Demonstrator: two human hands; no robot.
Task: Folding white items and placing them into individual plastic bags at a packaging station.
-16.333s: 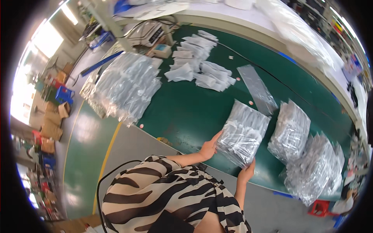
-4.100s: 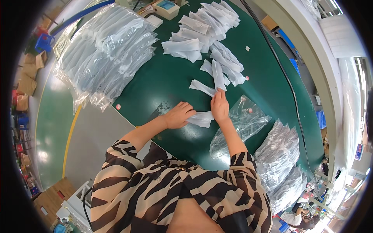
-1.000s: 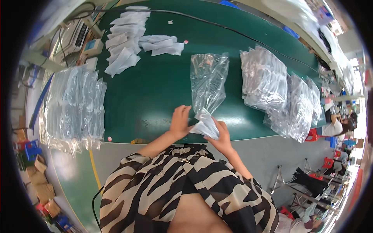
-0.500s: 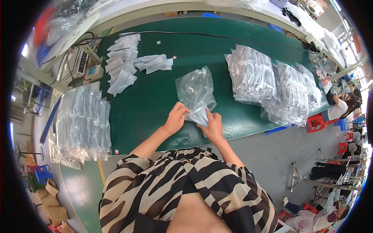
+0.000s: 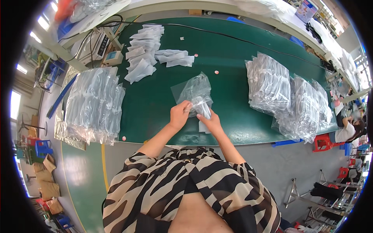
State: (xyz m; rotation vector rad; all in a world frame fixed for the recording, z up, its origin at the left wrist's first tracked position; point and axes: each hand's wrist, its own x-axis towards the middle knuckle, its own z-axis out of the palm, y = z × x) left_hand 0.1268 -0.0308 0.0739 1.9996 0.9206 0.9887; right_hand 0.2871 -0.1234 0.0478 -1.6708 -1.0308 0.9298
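In front of me, over the near part of the green table (image 5: 155, 116), a clear plastic bag (image 5: 199, 86) is held between my hands. My left hand (image 5: 179, 116) is closed, pinching the bag's left side near its lower end. My right hand (image 5: 211, 122) grips a pale grey folded packet (image 5: 203, 110) with the thumb on top. The packet lies lengthwise against the bag, its lower end jutting below my fingers. Whether it is fully inside the bag I cannot tell.
Filled clear bags are stacked at left (image 5: 91, 105) and right (image 5: 268, 83). Pale packets (image 5: 142, 54) lie in an overlapping row at the far left, with a smaller pile (image 5: 175, 57) beside them. A black cable (image 5: 217, 30) crosses the far side. A person (image 5: 345, 130) sits at the right.
The bag has bunched up and narrowed, and more of the pale packet shows by my right hand. A small round pinkish sticker now lies uncovered beyond the bag. My view has shifted.
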